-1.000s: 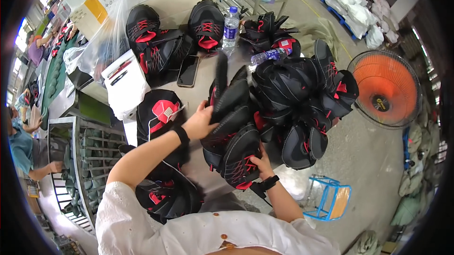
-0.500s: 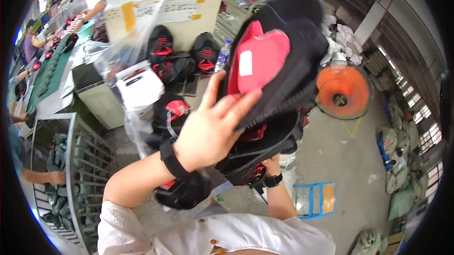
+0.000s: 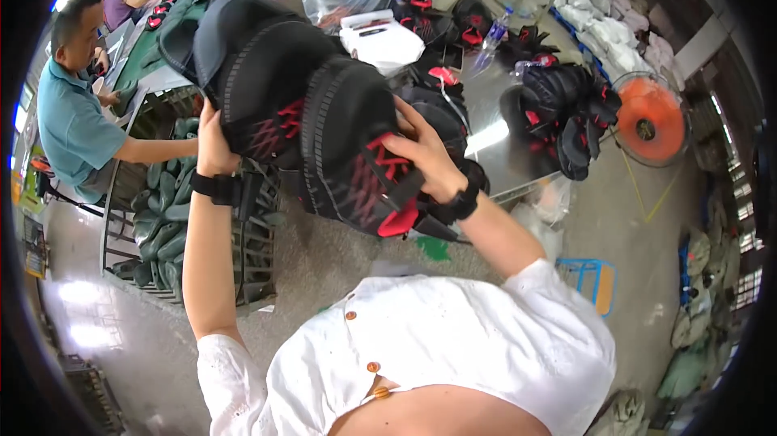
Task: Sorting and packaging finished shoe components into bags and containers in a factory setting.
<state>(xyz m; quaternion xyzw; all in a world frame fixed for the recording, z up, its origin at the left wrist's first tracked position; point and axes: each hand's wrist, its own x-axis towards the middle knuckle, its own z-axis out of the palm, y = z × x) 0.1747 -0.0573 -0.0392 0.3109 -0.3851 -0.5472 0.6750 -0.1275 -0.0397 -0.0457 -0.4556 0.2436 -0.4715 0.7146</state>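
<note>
In front of me I hold a row of black shoes (image 3: pixel 348 133) pressed together, with red criss-cross trim on their sides and thick ribbed edges. My left hand (image 3: pixel 215 143) grips the row from its left side, its fingers partly hidden behind the shoes. At the other end my right hand (image 3: pixel 433 157) is closed on the nearest shoe, thumb over the red trim. More black-and-red shoes (image 3: pixel 558 96) lie heaped on the metal table to the right. A shoe with a white cord (image 3: pixel 441 104) sits just behind my right hand.
A barred cart (image 3: pixel 251 270) of dark green shoe lasts (image 3: pixel 166 218) stands at left, beside a co-worker in a teal shirt (image 3: pixel 77 116). The metal table (image 3: pixel 506 145) holds a plastic bottle (image 3: pixel 494 31) and white paper (image 3: pixel 380 40). An orange fan (image 3: pixel 647 120) stands right.
The shoes have swung from the right over to the left and turned, so their red-trimmed sides show. My left hand has moved left; my right hand has come up into fuller view.
</note>
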